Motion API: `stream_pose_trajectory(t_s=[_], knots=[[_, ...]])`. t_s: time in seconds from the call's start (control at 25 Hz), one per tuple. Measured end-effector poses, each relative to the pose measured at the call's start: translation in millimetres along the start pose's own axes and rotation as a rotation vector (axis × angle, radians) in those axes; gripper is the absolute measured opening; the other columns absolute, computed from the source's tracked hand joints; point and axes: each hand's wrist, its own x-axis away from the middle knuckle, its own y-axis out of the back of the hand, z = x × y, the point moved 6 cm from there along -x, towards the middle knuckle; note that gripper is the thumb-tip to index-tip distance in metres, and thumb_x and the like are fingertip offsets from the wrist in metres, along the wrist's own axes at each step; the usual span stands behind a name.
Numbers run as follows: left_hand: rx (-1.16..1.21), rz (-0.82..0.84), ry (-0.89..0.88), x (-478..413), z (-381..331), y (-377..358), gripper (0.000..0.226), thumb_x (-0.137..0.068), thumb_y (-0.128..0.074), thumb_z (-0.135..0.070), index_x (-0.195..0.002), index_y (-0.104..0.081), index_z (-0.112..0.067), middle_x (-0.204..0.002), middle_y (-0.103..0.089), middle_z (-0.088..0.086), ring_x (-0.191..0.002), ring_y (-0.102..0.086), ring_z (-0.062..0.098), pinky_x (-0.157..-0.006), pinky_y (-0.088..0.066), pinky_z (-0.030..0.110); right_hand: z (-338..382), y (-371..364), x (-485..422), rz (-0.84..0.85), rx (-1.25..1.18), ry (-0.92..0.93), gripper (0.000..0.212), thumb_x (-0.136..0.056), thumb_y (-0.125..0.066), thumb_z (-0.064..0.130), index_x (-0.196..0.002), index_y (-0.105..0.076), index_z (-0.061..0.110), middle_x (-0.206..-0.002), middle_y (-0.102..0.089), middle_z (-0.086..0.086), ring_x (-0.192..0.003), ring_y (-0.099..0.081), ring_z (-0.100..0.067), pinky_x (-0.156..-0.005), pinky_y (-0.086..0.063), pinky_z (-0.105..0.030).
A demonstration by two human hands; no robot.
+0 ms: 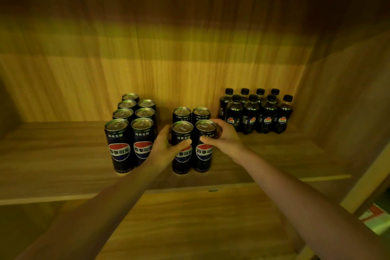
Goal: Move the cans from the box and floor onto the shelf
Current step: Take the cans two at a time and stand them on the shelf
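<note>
Here the wooden shelf point(63, 167) spans the view. At two o'clock stands a cluster of dark bottles point(256, 112); at nine o'clock, seven black cans point(132, 131) in two rows. At centre, four more stand upright: the left hand point(166, 148) grips the front-left can point(182, 148), the right hand point(221, 137) clasps the front-right can point(205, 146).

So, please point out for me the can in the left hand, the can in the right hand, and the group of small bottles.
can in the left hand point(182, 128): head view, on its silver top.
can in the right hand point(204, 151): head view, on its logo.
small bottles point(251, 117): head view, on a front bottle's body.
</note>
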Motion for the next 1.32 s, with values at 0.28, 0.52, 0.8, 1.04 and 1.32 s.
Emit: stream_pose_trajectory(t_s=[0.28, 0.52, 0.8, 1.04, 1.32], knots=[[-0.04, -0.011, -0.036, -10.2, 4.1, -0.5, 0.058, -0.079, -0.07, -0.013, -0.13, -0.043, -0.013, -0.128, -0.058, 0.006, -0.117, -0.055, 0.016, -0.098, -0.047, 0.034, 1.3, -5.0, 2.4, -0.051, 0.067, 0.028, 0.076, -0.065, -0.081, 0.023, -0.128, -0.039, 0.017, -0.133, -0.051, -0.003, -0.122, -0.05, -0.021, -0.103, -0.043, -0.041], [-0.485, -0.041, 0.191, 7.3, 68.5, -6.7, 0.085, -0.065, -0.073, -0.047, -0.135, -0.039, -0.016, -0.137, -0.05, 0.009, -0.128, -0.046, 0.026, -0.107, -0.041, 0.042, -67.9, -34.0, 26.7, 0.053, 0.427, -0.182, 0.07, -0.073, -0.064, 0.054, -0.129, -0.045, 0.015, -0.134, -0.053, -0.008, -0.121, -0.051, -0.026, -0.1, -0.044, -0.045], [-0.692, -0.088, 0.222, 0.4, 79.3, -15.6, 0.065, -0.082, -0.062, -0.041, -0.135, -0.042, -0.009, -0.139, -0.044, 0.014, -0.131, -0.039, 0.03, -0.11, -0.033, 0.038, -70.5, -36.8, 21.3, -0.106, 0.719, -0.001, 0.049, -0.08, -0.056, 0.054, -0.107, -0.059, 0.013, -0.116, -0.063, -0.006, -0.112, -0.055, -0.023, -0.094, -0.045, -0.036], [-0.706, -0.066, 0.247, -4.7, 81.9, -19.0, 0.07, -0.084, -0.059, -0.042, -0.14, -0.033, -0.008, -0.144, -0.038, 0.015, -0.135, -0.034, 0.032, -0.112, -0.029, 0.04, -68.7, -36.4, 16.9, -0.113, 0.745, 0.015, 0.052, -0.081, -0.054, 0.055, -0.11, -0.057, 0.011, -0.121, -0.061, -0.009, -0.116, -0.053, -0.026, -0.097, -0.042, -0.037], [-0.679, -0.124, 0.249, -7.7, 82.8, -20.8, 0.079, -0.082, -0.062, -0.041, -0.143, -0.023, -0.01, -0.147, -0.037, 0.015, -0.136, -0.034, 0.032, -0.113, -0.031, 0.043, -66.7, -37.8, 10.6, -0.041, 0.754, -0.025, 0.057, -0.082, -0.054, 0.054, -0.119, -0.053, 0.01, -0.129, -0.055, -0.012, -0.124, -0.046, -0.029, -0.102, -0.038, -0.04]])
